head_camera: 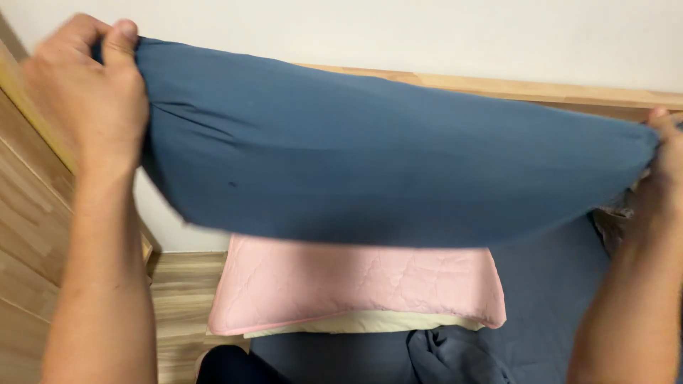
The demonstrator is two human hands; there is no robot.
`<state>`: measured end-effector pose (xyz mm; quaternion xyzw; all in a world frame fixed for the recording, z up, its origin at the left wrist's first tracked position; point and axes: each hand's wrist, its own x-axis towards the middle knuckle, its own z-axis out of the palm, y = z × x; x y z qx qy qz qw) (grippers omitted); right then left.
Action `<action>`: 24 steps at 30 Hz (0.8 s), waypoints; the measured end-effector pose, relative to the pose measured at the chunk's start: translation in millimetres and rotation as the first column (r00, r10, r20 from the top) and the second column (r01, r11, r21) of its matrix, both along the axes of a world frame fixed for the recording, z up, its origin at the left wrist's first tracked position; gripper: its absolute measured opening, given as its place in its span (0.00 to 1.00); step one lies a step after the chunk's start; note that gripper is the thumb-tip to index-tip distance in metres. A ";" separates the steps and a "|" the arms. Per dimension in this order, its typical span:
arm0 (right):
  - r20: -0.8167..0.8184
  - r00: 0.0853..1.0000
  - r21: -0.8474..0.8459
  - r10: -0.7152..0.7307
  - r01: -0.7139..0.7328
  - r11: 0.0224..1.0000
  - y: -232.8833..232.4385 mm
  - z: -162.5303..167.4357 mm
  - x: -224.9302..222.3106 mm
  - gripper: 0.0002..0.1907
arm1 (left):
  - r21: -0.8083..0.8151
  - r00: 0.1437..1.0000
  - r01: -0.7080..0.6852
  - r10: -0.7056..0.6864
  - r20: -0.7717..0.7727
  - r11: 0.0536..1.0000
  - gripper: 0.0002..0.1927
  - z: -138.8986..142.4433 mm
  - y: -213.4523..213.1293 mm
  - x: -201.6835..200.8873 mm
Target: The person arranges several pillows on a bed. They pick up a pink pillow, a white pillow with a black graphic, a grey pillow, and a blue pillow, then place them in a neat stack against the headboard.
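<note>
A long blue pillow is held up in the air across the head view, slightly blurred. My left hand grips its left end at the upper left, thumb on top. At the right edge my right hand grips the other end. Below the blue pillow lies a pink quilted pillow, resting on a cream pillow whose edge shows beneath it.
A blue sheet covers the bed, with a bunched blue cloth at the bottom. A wooden headboard rail runs along the white wall. A wooden panel stands at the left, with wooden floor beside the bed.
</note>
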<state>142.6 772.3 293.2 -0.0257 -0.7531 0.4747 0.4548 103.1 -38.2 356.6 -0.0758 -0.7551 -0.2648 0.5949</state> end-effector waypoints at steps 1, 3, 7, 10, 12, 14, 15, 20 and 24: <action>0.060 0.998 0.028 -0.028 0.027 0.999 4.0 9.0 -1.8 0.10 | 0.015 0.996 -0.025 0.024 0.083 1.000 0.09 7.4 -5.3 -0.7; 0.169 0.982 0.091 -0.083 0.068 0.994 6.3 17.0 -15.6 0.10 | -0.034 0.979 -0.091 0.095 0.182 0.995 0.13 7.1 -8.5 -14.9; 0.377 0.883 0.280 -0.280 0.180 0.943 -13.7 -7.5 -70.1 0.11 | -0.061 0.900 -0.160 0.171 0.402 0.985 0.17 -41.7 21.4 -85.0; 0.429 0.861 -0.007 -0.271 0.304 0.953 -60.1 -56.8 -97.9 0.15 | 0.085 0.808 -0.155 0.077 0.584 0.984 0.17 -101.8 48.8 -122.8; 0.381 0.817 0.148 -0.433 0.408 0.901 -93.7 -92.0 -107.5 0.14 | 0.027 0.795 -0.110 0.071 0.603 0.994 0.15 -141.2 71.9 -130.1; 0.310 0.880 0.383 -0.360 0.231 0.894 -142.2 -138.1 -109.0 0.16 | -0.027 0.663 -0.030 0.040 0.747 0.999 0.24 -186.5 115.6 -124.3; 0.597 0.743 0.393 -0.302 0.058 0.918 -171.8 -159.1 -112.3 0.26 | -0.081 0.633 0.117 -0.011 0.774 0.990 0.28 -208.1 137.0 -118.2; 0.680 0.524 0.579 -0.514 0.047 0.814 -258.2 -176.3 -117.7 0.38 | -0.392 0.636 -0.051 0.332 0.696 0.919 0.31 -287.8 206.1 -86.4; 0.641 0.600 0.670 -0.479 -0.131 0.731 -330.2 -183.7 -127.7 0.36 | -0.427 0.708 0.136 0.214 0.674 0.894 0.29 -302.5 243.6 -84.1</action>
